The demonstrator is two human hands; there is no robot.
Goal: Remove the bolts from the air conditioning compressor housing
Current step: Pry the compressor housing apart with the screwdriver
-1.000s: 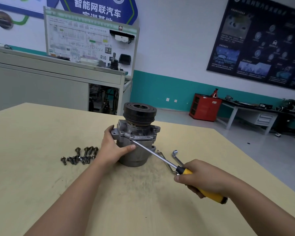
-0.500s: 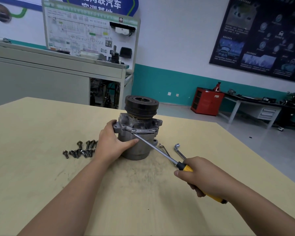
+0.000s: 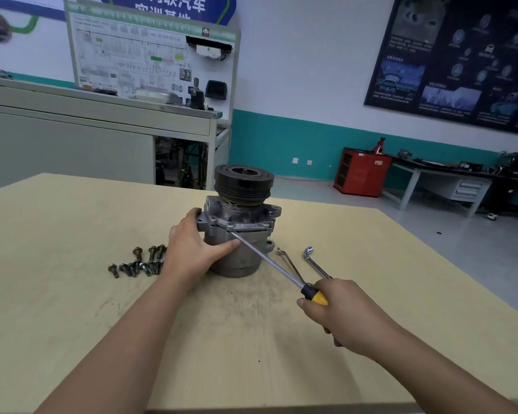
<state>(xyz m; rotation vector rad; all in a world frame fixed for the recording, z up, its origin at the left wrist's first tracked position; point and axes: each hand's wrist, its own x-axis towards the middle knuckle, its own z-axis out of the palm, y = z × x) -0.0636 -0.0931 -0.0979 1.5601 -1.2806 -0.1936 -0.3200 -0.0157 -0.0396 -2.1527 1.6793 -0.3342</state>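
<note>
Left hand (image 3: pixel 192 249) clasping the upright compressor housing (image 3: pixel 243 258) on the desk (image 3: pixel 72 309), loose bolts (image 3: pixel 138 262) just left of that hand; right hand (image 3: pixel 341 312) gripping the screwdriver (image 3: pixel 269 261), tip at the flange seam above the left thumb, which a slip under leverage could probably stab.

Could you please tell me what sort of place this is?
Probably an automotive training workshop: a diagram display board, a dark poster on the wall, and a compressor with loose bolts on the table.
</note>
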